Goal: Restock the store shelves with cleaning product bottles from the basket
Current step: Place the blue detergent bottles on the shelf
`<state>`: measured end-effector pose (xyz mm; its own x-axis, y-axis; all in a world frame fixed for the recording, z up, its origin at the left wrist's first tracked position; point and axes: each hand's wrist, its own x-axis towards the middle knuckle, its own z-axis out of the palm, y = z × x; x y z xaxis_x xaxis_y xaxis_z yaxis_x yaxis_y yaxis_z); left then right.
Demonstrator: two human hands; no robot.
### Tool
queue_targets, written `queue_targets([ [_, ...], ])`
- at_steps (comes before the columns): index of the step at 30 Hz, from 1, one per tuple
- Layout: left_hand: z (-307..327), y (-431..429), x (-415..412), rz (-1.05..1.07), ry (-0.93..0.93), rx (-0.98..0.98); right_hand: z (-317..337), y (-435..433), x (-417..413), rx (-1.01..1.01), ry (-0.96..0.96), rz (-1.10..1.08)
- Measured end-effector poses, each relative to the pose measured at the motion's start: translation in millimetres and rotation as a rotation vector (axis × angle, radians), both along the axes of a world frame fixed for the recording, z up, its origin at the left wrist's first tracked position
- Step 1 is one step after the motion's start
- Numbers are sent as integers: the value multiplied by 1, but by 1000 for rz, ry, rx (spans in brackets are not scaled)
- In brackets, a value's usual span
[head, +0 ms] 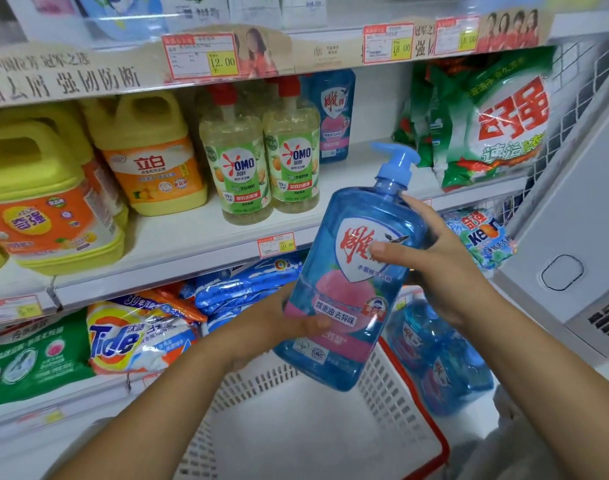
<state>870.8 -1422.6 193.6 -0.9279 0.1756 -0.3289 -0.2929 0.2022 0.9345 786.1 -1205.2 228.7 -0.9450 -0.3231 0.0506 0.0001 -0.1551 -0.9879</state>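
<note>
Both hands grip the blue pump bottle (351, 271), which is tilted above the white basket (261, 379). The left hand (285, 323) curls round its lower part with the thumb across the pink label. The right hand (445, 268) wraps its upper side, thumb on the shield logo. More blue bottles (445, 368) lie just beside the basket's red rim on the right. Beyond, the middle shelf (199, 237) carries yellow jugs (150, 150), two clear bottles (237, 168) with red caps, a matching blue bottle (334, 116) behind them and green bags (486, 116) of washing powder.
</note>
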Motion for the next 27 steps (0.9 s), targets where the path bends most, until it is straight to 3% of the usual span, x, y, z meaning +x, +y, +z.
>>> queue_targets([
  [10,-9,17,-6,257,11,185,-17,-11,-7,-44,-119,12],
  [14,-11,23,-17,250,61,201,-37,-12,0,76,-217,167],
  [17,-5,32,-37,217,103,194,-39,-7,-11,90,-180,120],
  [22,13,51,-114,97,155,118,-26,16,-77,80,-125,-31],
  [27,28,56,-205,59,242,-255,-17,28,-162,138,-124,-82],
])
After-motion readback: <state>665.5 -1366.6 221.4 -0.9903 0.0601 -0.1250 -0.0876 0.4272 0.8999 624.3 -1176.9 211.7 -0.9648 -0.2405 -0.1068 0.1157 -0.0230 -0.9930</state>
